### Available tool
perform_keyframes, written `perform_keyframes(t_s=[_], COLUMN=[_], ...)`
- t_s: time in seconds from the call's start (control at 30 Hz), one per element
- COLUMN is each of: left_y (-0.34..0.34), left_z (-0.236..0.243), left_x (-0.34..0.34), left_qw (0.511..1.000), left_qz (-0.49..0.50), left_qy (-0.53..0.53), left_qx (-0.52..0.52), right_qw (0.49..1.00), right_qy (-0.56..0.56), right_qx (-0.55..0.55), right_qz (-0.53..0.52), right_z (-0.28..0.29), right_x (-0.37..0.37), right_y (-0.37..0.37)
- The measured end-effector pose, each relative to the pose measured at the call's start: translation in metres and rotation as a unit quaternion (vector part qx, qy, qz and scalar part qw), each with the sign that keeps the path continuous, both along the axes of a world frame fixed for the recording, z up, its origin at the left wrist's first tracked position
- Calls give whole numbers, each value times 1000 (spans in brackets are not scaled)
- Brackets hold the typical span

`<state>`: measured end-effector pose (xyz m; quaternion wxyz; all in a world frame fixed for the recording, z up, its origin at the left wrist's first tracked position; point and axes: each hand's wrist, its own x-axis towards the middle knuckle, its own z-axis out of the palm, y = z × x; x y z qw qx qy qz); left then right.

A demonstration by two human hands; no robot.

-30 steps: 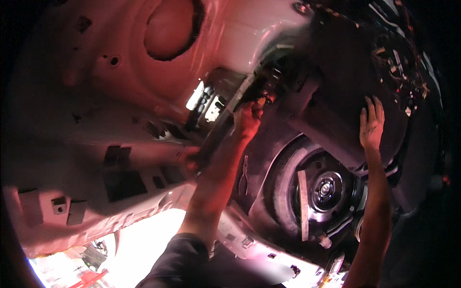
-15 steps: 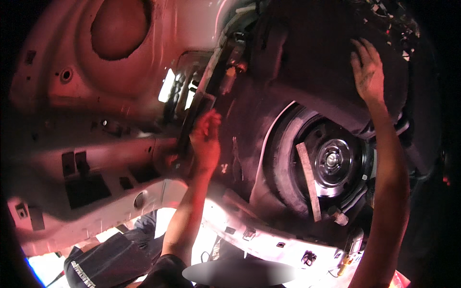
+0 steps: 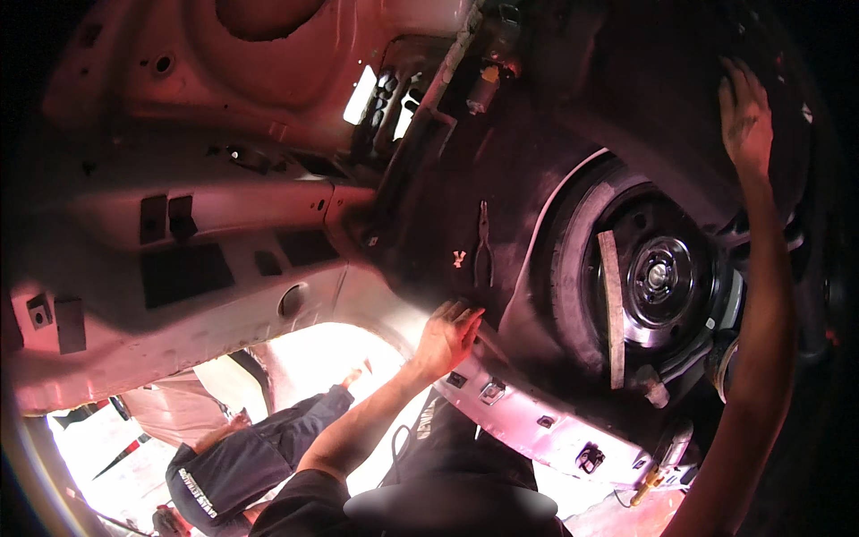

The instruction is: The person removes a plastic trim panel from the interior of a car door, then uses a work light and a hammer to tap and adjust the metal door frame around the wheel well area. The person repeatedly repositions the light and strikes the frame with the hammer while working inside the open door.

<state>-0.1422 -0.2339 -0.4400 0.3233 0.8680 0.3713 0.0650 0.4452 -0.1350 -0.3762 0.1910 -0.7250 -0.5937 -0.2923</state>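
My right hand (image 3: 748, 121) lies with fingers extended against a raised dark floor panel (image 3: 662, 125) at the upper right, and I see nothing in it. At the boot's near edge, my left hand (image 3: 450, 338) rests on the pale metal sill (image 3: 528, 403), its fingers reaching over the edge. Just beyond the left hand, dark pliers (image 3: 484, 251) lie on the dark lining beside small pale clips (image 3: 459, 259). A spare wheel (image 3: 662, 327) sits in the well between my arms. Across its left side leans a flat, light-coloured strip (image 3: 612, 309).
Bare body metal with holes (image 3: 242, 201) spans the left side. A small cylindrical part with an orange top (image 3: 484, 88) stands at the far side. A person in a dark shirt (image 3: 242, 470) is at the lower left. A yellowish fitting (image 3: 646, 488) hangs by the sill.
My left hand has come back toward me from above the dark lining onto the sill. My right hand remains against the panel. The view has shifted, and the pliers now show clearly.
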Motion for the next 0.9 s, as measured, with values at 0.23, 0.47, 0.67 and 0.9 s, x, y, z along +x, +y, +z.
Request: perform_keyframes(t_s=[0.23, 0.47, 0.67, 0.9], left_y=[27, 107, 87, 62], left_z=[-45, -147, -163, -85], left_x=[22, 68, 69, 61], left_qw=[984, 961, 965, 967], left_qz=[52, 78, 51, 151], left_qy=[172, 252, 250, 40], left_qx=[11, -75, -54, -201], right_qw=[1000, 998, 998, 1000], right_qy=[-8, 62, 58, -10], right_qx=[19, -13, -18, 27], right_qz=[18, 1, -34, -11], right_z=[4, 31, 22, 25], right_x=[-9, -37, -35, -44], right_y=[2, -6, -7, -9])
